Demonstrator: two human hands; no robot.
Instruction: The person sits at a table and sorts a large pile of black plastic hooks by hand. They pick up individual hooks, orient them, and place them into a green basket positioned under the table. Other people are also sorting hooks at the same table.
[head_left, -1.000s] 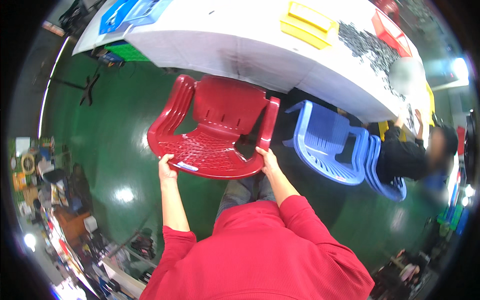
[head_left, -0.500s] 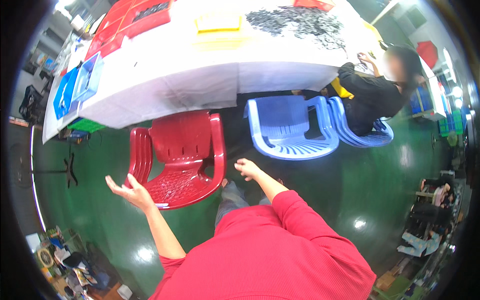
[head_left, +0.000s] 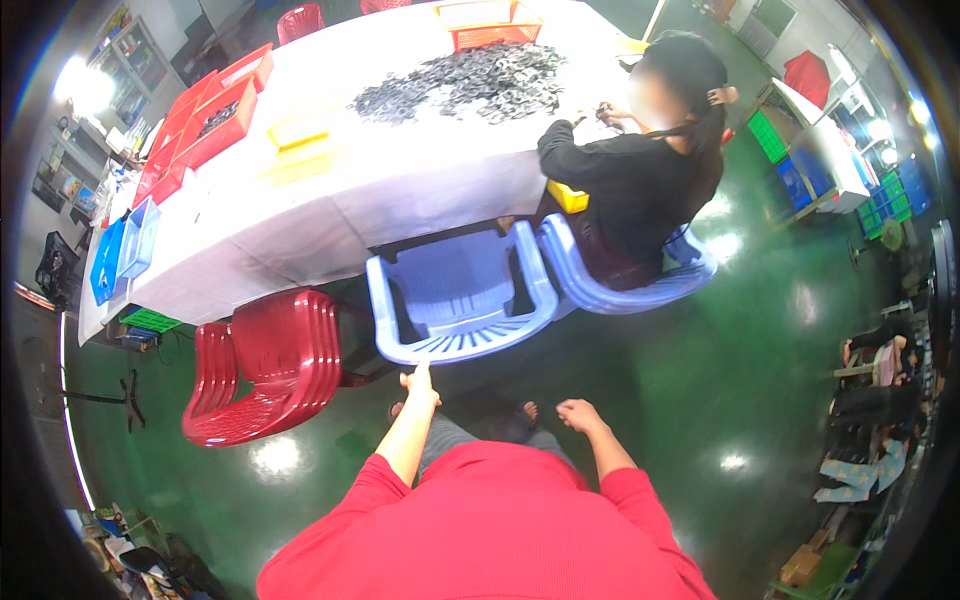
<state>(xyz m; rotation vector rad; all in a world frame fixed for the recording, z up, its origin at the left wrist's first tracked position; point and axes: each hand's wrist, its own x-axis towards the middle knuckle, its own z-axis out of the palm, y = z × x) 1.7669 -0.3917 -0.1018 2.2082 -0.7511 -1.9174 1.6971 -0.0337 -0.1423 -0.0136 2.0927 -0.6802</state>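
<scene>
The blue plastic armchair [head_left: 455, 280] stands in front of me, its back toward the table. My left hand [head_left: 421, 386] reaches to the front edge of its seat, fingers pointing forward and thumb apart. Whether the fingertips touch the seat or only overlap it in view, I cannot tell. Lower and to the right, my right hand [head_left: 581, 414] hangs in the air over the floor with curled fingers and nothing visible in it. A stack of red plastic armchairs [head_left: 265, 365] stands left of the blue one, apart from both hands.
A long white-covered table [head_left: 300, 225] holds a heap of small dark pieces [head_left: 470, 82], red bins [head_left: 210, 118], a yellow tray [head_left: 298, 130] and blue trays [head_left: 125, 245]. A person in black [head_left: 635, 180] sits on stacked blue chairs [head_left: 600, 275] at right, handling pieces.
My view and body have shifted right, from the red chairs to the blue chair. My left hand has moved from beside the red stack to the blue seat's edge.
</scene>
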